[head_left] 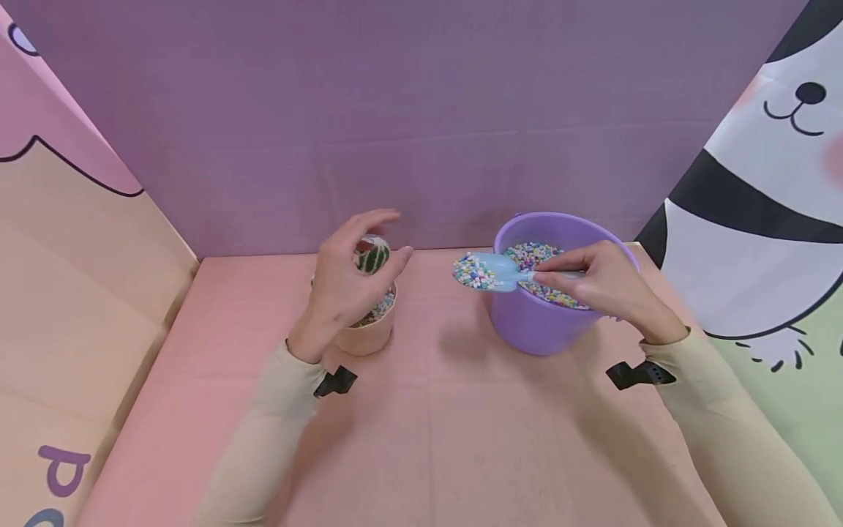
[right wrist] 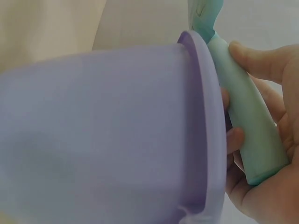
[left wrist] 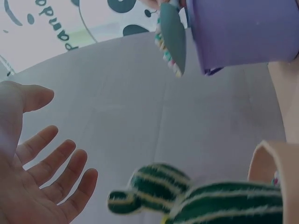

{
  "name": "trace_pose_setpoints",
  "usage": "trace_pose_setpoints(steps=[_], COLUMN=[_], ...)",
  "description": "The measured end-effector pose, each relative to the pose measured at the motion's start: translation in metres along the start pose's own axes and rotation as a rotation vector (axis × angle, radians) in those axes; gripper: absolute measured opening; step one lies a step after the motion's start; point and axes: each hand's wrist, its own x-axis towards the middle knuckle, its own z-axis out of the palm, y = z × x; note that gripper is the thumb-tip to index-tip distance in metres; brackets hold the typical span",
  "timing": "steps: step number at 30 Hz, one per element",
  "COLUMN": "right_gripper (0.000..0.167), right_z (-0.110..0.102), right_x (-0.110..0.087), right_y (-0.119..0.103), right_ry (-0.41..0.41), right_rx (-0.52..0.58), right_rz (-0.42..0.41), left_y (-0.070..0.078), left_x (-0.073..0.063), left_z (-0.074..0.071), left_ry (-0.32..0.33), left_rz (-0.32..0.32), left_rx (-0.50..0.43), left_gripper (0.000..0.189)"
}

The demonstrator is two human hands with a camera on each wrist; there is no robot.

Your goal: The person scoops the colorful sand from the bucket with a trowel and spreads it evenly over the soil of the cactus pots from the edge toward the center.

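Note:
Over the purple bucket (head_left: 527, 333), my right hand (head_left: 606, 282) grips the handle of a light blue toy shovel (head_left: 503, 274). Its blade points left past the bucket's rim, with small multicoloured beads (head_left: 473, 272) heaped on it. In the right wrist view, thumb and fingers wrap the pale green-blue handle (right wrist: 250, 116) beside the rim. My left hand (head_left: 339, 274) is raised by a plush-looking green striped cactus (head_left: 372, 258) in a beige pot (head_left: 365, 340), hiding part of both. The left wrist view shows its fingers (left wrist: 63, 182) spread and apart from the cactus.
More coloured beads (head_left: 533, 252) fill much of the bucket. Beads also lie inside the pot around the cactus. A pink cloth (head_left: 421, 424) covers the table, and a purple backdrop (head_left: 421, 124) rises behind it. A panda print (head_left: 770, 212) covers the right side wall.

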Motion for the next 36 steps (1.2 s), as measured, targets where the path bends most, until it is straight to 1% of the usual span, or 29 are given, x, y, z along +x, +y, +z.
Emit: trace_pose_setpoints(steps=[2,6,10,18,21,25,30,36], right_gripper=[0.019,0.020,0.019,0.020,0.020,0.018,0.016,0.014], right_z=[0.001,0.004,0.005,0.002,0.002,0.006,0.010,0.014], right_x=[0.000,0.001,0.003,0.005,0.005,0.008,0.011,0.014], right_y=[-0.001,-0.003,-0.002,-0.003,-0.002,-0.006,-0.010,-0.015], right_ry=[-0.005,-0.024,-0.044,-0.065,-0.066,-0.068,-0.075,-0.082], right_rx=[-0.001,0.016,0.034,0.068,0.063,0.052,0.040,0.024], right_rz=[-0.016,-0.056,-0.088,-0.080,-0.087,-0.110,-0.131,-0.150], left_y=[-0.002,-0.006,-0.008,-0.010,-0.013,-0.020,-0.027,-0.038], left_x=[0.000,-0.002,-0.002,-0.003,-0.007,-0.014,-0.024,-0.035], left_z=[-0.006,-0.015,-0.020,-0.026,-0.028,-0.039,-0.054,-0.063], left_ry=[0.017,0.028,0.049,0.068,0.068,0.070,0.094,0.107], left_rz=[-0.009,-0.041,-0.074,-0.114,-0.137,-0.174,-0.226,-0.269], left_rx=[-0.001,-0.006,-0.001,0.033,0.048,0.071,0.089,0.105], left_gripper=[0.043,0.043,0.043,0.042,0.042,0.042,0.043,0.045])
